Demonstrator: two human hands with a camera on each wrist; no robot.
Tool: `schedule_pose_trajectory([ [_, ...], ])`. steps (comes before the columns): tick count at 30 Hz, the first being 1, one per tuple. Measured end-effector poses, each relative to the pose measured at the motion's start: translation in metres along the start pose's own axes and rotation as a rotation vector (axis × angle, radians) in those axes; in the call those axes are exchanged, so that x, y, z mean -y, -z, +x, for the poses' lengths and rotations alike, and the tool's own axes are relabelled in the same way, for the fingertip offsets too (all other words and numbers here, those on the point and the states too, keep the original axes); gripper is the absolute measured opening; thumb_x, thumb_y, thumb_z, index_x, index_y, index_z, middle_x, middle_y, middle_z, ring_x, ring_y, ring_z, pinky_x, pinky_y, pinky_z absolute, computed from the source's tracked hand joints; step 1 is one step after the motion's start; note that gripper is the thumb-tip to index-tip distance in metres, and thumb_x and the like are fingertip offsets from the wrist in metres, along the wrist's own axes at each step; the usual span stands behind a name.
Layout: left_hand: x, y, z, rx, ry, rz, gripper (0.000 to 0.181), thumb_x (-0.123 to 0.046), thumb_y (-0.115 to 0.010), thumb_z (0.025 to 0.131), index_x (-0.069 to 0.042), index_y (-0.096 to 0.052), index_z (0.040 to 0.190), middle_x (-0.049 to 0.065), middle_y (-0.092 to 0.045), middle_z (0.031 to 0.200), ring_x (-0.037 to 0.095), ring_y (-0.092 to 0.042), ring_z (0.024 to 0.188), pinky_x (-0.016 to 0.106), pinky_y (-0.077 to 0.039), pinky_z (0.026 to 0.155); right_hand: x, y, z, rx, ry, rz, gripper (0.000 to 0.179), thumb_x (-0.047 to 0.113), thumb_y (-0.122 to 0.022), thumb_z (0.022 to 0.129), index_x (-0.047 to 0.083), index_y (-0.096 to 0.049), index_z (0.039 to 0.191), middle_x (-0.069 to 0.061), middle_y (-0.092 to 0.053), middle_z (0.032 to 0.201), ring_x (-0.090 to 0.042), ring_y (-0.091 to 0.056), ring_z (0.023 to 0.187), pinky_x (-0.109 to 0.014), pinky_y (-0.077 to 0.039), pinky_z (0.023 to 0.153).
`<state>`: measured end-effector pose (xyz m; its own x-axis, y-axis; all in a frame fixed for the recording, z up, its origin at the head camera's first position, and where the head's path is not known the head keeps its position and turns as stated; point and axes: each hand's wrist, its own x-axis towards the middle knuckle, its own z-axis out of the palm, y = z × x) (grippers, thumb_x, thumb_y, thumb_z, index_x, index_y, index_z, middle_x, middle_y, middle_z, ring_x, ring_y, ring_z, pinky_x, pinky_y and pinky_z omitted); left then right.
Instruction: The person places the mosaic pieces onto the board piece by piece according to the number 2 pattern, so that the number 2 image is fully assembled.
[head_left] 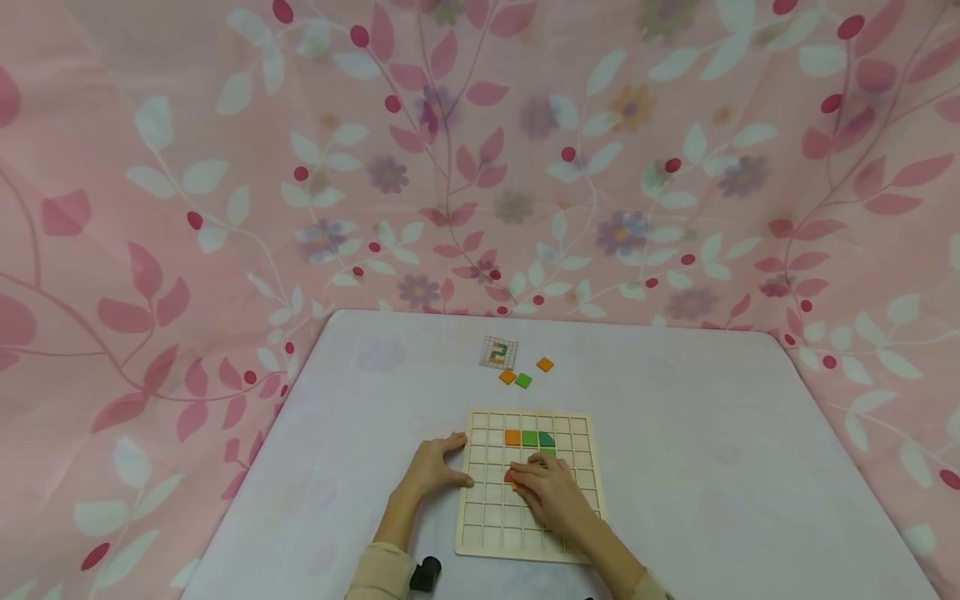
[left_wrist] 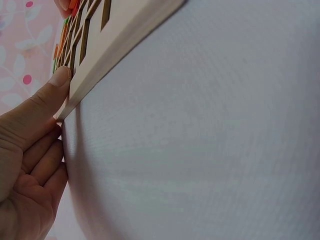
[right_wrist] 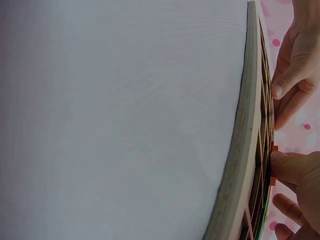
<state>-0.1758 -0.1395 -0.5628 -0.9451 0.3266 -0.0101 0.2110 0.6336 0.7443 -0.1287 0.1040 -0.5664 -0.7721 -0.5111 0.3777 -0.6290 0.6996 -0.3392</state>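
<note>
A pale wooden grid board (head_left: 480, 537) lies on the table. My left hand (head_left: 431, 468) holds its left edge; in the left wrist view the thumb (left_wrist: 47, 97) lies on the rim, with the other fingers bent beside the edge. Over the board's middle, my right hand (head_left: 553, 492) pinches a small red tile (head_left: 508, 477), partly hidden by the fingers. Some orange shows just below it. In the upper cells sit an orange square tile (head_left: 513, 437), a green square tile (head_left: 529, 438) and a dark green rounded tile (head_left: 546, 438). Another green tile (head_left: 548, 452) is partly covered by the right hand.
Beyond the board lie a patterned card (head_left: 498, 352), two orange tiles (head_left: 545, 364) and a green tile (head_left: 523, 381). A black object (head_left: 426, 573) is by the left sleeve. White cloth covers the table (head_left: 712, 467); a pink floral curtain (head_left: 480, 167) hangs behind.
</note>
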Motion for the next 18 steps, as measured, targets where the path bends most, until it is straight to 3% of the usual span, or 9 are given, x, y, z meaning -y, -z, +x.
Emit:
schedule_pose_trajectory([
  [6, 0.0001, -0.0011, -0.0006, 0.000, -0.012, 0.006, 0.078, -0.022, -0.088, 0.058, 0.007, -0.057, 0.123, 0.020, -0.056, 0.128, 0.039, -0.051, 0.121, 0.050, -0.040, 0.102, 0.0024, -0.0018, 0.0067, 0.054, 0.005, 0.021, 0.021, 0.019, -0.067, 0.086, 0.011, -0.073, 0.105, -0.001, -0.069, 0.111, -0.022, -0.056, 0.102, -0.044, -0.045, 0.081],
  [18, 0.0008, -0.0007, 0.0006, -0.004, -0.010, 0.005, 0.079, -0.023, -0.088, 0.058, 0.007, -0.057, 0.124, 0.020, -0.055, 0.128, 0.038, -0.051, 0.121, 0.049, -0.040, 0.102, 0.0095, -0.0059, 0.0038, 0.019, 0.028, 0.027, 0.021, 0.017, -0.069, 0.084, 0.012, -0.073, 0.105, 0.001, -0.070, 0.109, -0.017, -0.053, 0.097, -0.038, -0.044, 0.079],
])
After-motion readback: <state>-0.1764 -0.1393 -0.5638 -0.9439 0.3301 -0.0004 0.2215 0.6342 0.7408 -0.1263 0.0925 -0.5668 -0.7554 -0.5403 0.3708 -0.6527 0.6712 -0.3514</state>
